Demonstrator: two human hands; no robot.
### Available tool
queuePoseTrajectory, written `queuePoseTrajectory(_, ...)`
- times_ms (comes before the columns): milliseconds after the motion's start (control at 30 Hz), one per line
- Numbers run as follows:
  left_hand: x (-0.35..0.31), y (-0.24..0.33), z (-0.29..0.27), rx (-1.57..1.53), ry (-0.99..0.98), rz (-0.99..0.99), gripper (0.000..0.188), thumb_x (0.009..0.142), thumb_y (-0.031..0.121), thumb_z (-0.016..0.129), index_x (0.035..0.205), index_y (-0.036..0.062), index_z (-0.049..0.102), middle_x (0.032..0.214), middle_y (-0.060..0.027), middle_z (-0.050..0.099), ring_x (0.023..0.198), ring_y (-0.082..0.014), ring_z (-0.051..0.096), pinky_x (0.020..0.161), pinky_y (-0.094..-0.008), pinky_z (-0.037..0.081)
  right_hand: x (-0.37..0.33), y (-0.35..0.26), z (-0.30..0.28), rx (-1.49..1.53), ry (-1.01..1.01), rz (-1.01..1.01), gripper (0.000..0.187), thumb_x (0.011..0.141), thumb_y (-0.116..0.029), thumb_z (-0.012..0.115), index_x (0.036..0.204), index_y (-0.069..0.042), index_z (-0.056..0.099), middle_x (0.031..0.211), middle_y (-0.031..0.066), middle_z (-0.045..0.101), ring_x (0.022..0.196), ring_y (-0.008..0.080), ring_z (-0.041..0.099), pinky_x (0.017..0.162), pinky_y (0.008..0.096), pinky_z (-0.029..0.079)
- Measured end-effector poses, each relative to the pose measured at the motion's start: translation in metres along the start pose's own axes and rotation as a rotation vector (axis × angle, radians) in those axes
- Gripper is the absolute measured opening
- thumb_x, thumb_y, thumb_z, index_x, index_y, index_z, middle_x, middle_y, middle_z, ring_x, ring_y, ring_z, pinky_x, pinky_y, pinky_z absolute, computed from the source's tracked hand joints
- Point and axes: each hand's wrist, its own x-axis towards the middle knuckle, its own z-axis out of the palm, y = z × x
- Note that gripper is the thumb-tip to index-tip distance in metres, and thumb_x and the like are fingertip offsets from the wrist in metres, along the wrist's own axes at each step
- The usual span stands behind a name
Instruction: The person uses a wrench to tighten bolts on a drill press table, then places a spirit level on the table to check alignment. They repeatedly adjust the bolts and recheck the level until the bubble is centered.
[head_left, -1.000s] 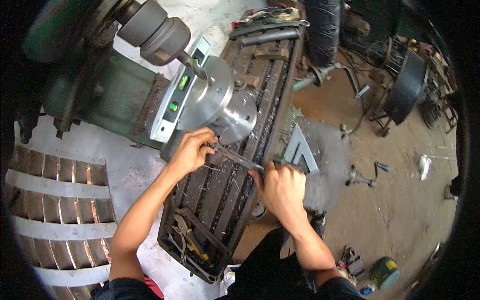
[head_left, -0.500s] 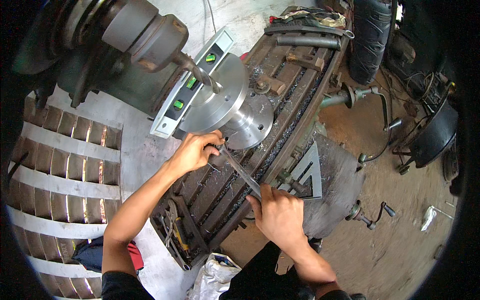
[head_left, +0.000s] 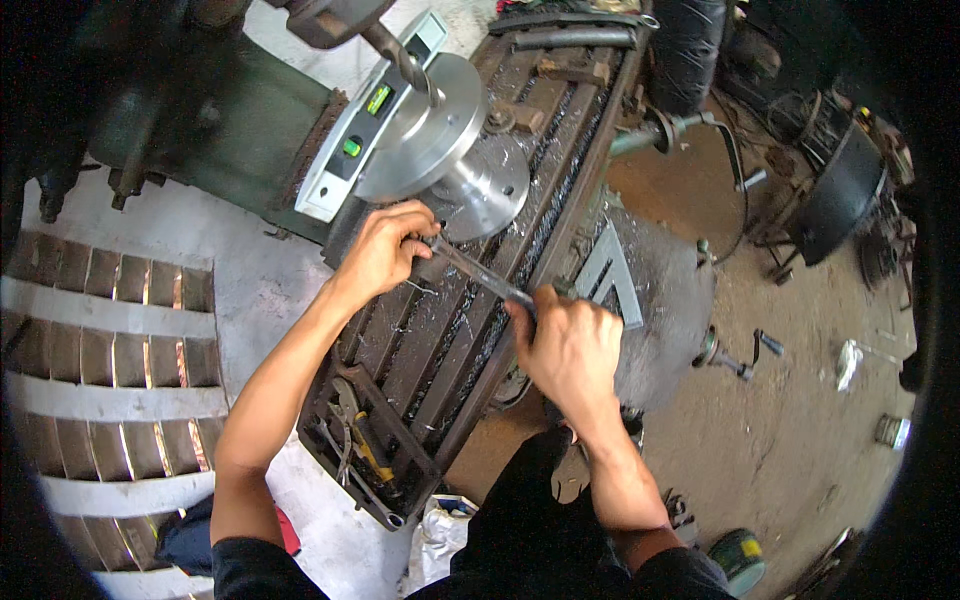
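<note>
A long steel wrench (head_left: 483, 274) slants between my hands above the slotted machine table (head_left: 425, 365). My left hand (head_left: 385, 248) is closed around the wrench's head end, beside the lower flange of a shiny metal part (head_left: 490, 195); whether the jaw sits on a bolt is hidden by my fingers. Around the other end of the handle, my right hand (head_left: 572, 345) is wrapped in a fist. Above, the part's upper disc (head_left: 455, 125) has a drill bit (head_left: 402, 65) standing over it. A white-framed spirit level (head_left: 340, 170) leans along the disc's left side.
Metal shavings lie in the table's slots. Clamp blocks (head_left: 570, 70) sit farther back. To the right are a triangular set square (head_left: 626, 283) and crank handles (head_left: 748, 180). Pliers (head_left: 346, 408) and a yellow-handled tool (head_left: 372, 455) lie in the near-left tray end.
The wrench handle has swung away from me and rightward with my right hand. My left hand stays at the flange. The whole view has shifted, so most things appear higher.
</note>
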Motion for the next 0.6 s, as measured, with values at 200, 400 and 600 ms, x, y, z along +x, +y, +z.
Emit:
queuePoseTrajectory(200, 0.003, -0.014, -0.004, -0.010, -0.051, 0.144, 0.023, 0.065, -0.018, 0.067, 0.086, -0.0093, 0.062, 0.095, -0.0192, 0.068, 0.094, -0.0335, 0.069, 0.080, -0.0384, 0.054, -0.005, -0.005, 0.014, -0.132, 0.169, 0.007, 0.035, 0.084, -0.039, 0.072, 0.077, -0.005, 0.067, 0.064, 0.0166, 0.063, 0.060, 0.0345, 0.066, 0.058, 0.0454, 0.051)
queuePoseTrajectory(400, 0.004, -0.029, -0.005, 0.081, -0.058, 0.299, 0.023, 0.066, -0.015, 0.068, 0.086, -0.0089, 0.061, 0.094, -0.0176, 0.068, 0.093, -0.0329, 0.068, 0.081, -0.0375, 0.053, -0.010, -0.016, 0.019, -0.206, 0.214, 0.081, 0.038, 0.081, -0.042, 0.074, 0.073, -0.005, 0.068, 0.068, 0.0166, 0.064, 0.066, 0.0350, 0.066, 0.062, 0.0456, 0.050)
queuePoseTrajectory(600, 0.011, -0.025, -0.005, 0.063, -0.055, 0.342, 0.028, 0.065, -0.024, 0.060, 0.089, -0.0093, 0.061, 0.093, -0.0182, 0.066, 0.088, -0.0305, 0.068, 0.069, -0.0347, 0.059, -0.012, -0.023, 0.020, -0.174, 0.192, 0.160, 0.038, 0.082, -0.043, 0.072, 0.071, -0.007, 0.066, 0.067, 0.0139, 0.065, 0.066, 0.0322, 0.067, 0.061, 0.0439, 0.051)
